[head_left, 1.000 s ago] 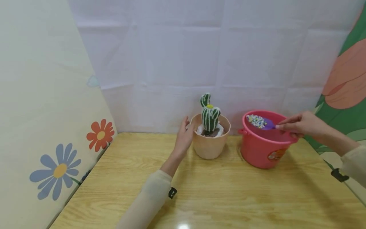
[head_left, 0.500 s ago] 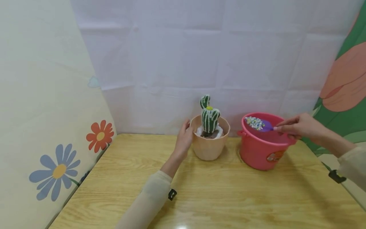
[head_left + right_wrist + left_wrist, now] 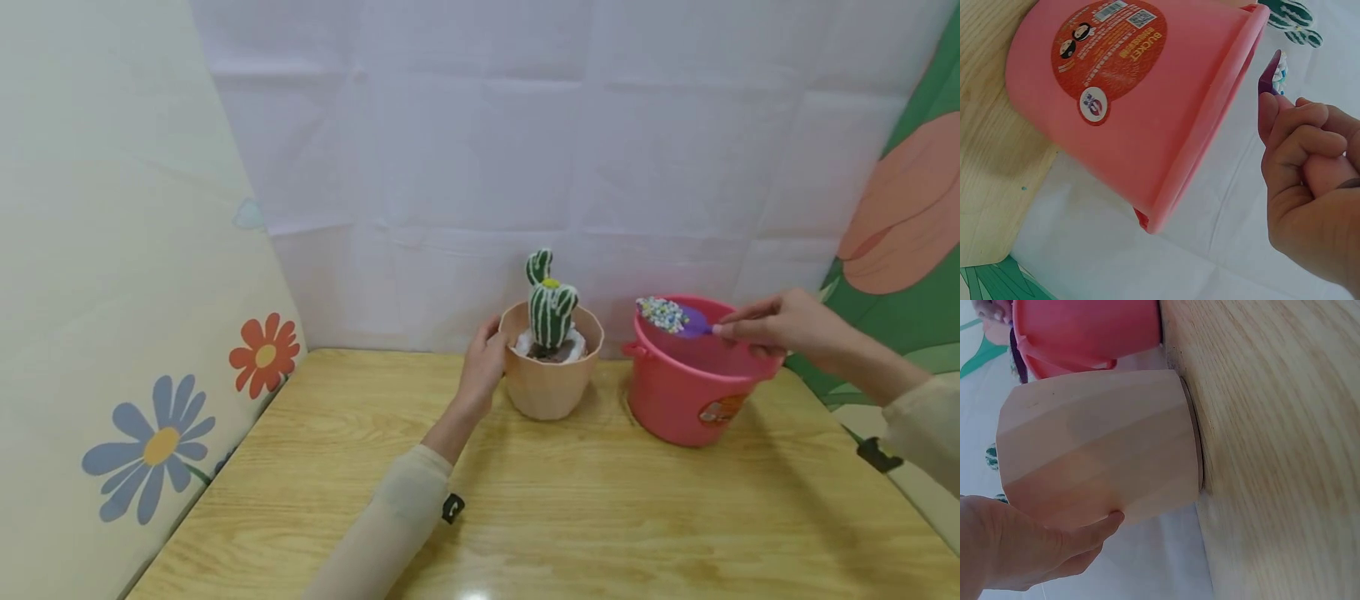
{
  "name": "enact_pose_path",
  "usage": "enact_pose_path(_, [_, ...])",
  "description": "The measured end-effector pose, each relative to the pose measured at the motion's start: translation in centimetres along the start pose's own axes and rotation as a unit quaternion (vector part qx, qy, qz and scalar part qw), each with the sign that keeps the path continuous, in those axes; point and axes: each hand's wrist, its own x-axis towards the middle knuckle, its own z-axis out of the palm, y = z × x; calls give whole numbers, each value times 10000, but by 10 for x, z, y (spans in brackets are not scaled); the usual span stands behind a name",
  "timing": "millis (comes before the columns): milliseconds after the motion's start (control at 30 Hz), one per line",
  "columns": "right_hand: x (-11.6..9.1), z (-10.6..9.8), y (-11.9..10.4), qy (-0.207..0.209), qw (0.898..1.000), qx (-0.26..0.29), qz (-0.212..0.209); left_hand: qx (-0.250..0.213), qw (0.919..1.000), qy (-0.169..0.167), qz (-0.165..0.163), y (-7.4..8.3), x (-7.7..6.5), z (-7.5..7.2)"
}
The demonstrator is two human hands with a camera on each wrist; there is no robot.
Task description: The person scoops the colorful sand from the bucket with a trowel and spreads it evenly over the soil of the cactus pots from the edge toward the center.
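Observation:
My right hand (image 3: pixel 787 325) grips a small trowel (image 3: pixel 699 323) with a purple blade and a pink handle; the fingers curl round the handle in the right wrist view. Small white, blue and yellow beads (image 3: pixel 663 314) are heaped on its blade. The trowel is raised over the mouth of a pink bucket (image 3: pixel 678 408), its tip at the left rim. On the left, my left hand (image 3: pixel 480 367) rests against the side of a peach flowerpot (image 3: pixel 551 392), fingers fairly straight along its wall in the left wrist view. A green-and-white knitted cactus (image 3: pixel 551 317) stands in the pot.
Pot and bucket stand side by side at the back of a wooden table (image 3: pixel 525 517), close to a white cloth backdrop (image 3: pixel 450 150). Flower-printed panels (image 3: pixel 161 446) flank the table. White stuff (image 3: pixel 574 346) surrounds the cactus base.
My left hand has come in closer against the pot's side. My right hand has lifted the loaded trowel slightly and shifted it left, towards the pot. Pot and bucket stay put.

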Motion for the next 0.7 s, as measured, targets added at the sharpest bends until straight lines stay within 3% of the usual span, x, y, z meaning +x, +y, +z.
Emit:
enact_pose_path(167, [1, 0, -6, -21, 10000, -25, 46, -77, 9999, -32, -100, -1, 1, 0])
enact_pose_path(500, [5, 5, -16, -176, 9998, -85, -7, 218, 9995, 136, 192, -4, 0, 2])
enact_pose_path(700, [9, 9, -21, -187, 9996, -202, -13, 253, 9994, 146, 161, -5, 0, 3])
